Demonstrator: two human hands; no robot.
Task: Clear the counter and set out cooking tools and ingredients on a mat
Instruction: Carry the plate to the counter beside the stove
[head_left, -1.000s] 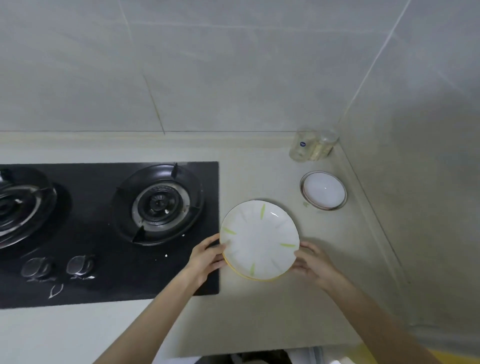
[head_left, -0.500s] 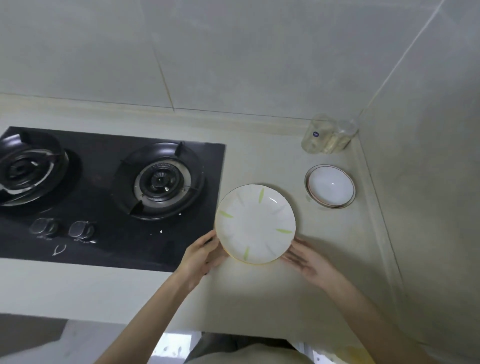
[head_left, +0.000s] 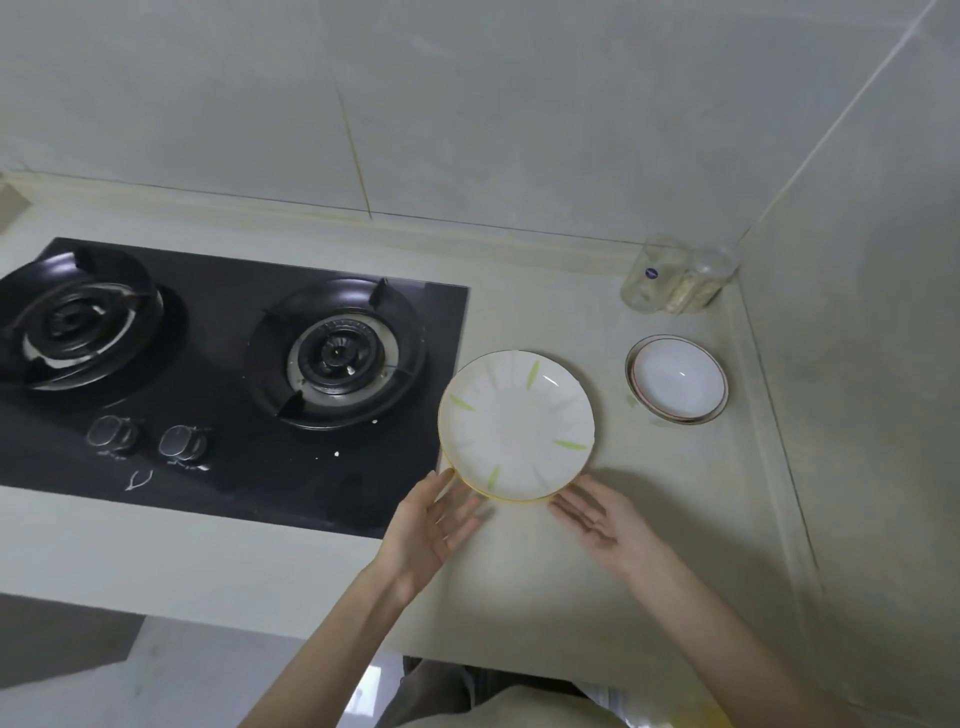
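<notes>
The plate rests on the counter, at 3 o'clock from the stove. The left hand and right hand sit at its 7 and 5 o'clock, fingers straight, holding nothing. Glazed ceramic is probably rigid, slippery and breakable. Grip opposite rim edges.

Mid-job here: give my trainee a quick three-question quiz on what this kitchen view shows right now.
1. True or false: the right hand grips the green-marked plate.
2. What stands in the far right corner of the counter? A glass jars; B a kettle; C a pan.
3. How many knobs show on the gas hob?
Key: 1 false, that hand is open by the rim; 2 A; 3 two.
</notes>
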